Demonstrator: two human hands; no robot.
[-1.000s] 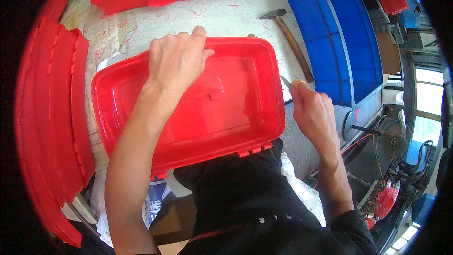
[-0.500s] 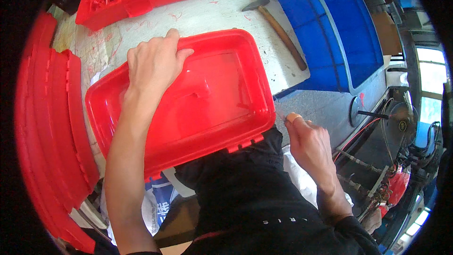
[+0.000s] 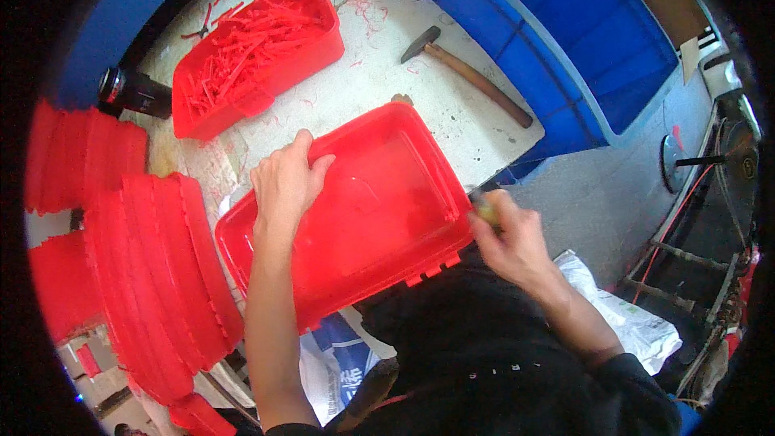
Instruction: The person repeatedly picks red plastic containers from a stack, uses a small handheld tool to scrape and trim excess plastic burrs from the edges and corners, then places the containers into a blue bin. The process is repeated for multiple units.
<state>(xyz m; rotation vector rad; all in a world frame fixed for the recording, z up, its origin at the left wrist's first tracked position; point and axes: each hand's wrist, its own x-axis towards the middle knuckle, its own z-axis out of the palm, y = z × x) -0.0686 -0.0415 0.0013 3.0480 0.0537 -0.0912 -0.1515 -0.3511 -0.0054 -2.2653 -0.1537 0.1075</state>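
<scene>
A shallow red plastic box lid (image 3: 367,194) lies tilted across the front edge of the worktable and over my lap. My left hand (image 3: 282,178) grips its far-left rim, the thumb inside and the fingers over the edge. At the lid's right corner, my right hand (image 3: 510,234) is closed around a small knife with a yellowish handle (image 3: 488,210). The knife's grey tip is close to the rim; whether it touches I cannot tell. Most of the handle is hidden in my fist.
A red bin (image 3: 266,97) full of red plastic strips stands on the white table (image 3: 363,73). A hammer (image 3: 468,77) lies beside a large blue crate (image 3: 557,73). Stacked red lids (image 3: 153,274) rise at the left, near a black cylinder (image 3: 136,93). A white sack (image 3: 622,315) lies at the right.
The view has shifted, showing more of the table and the stacks. My right hand has come closer to the lid's corner, and the knife's handle now shows. My left hand keeps its grip.
</scene>
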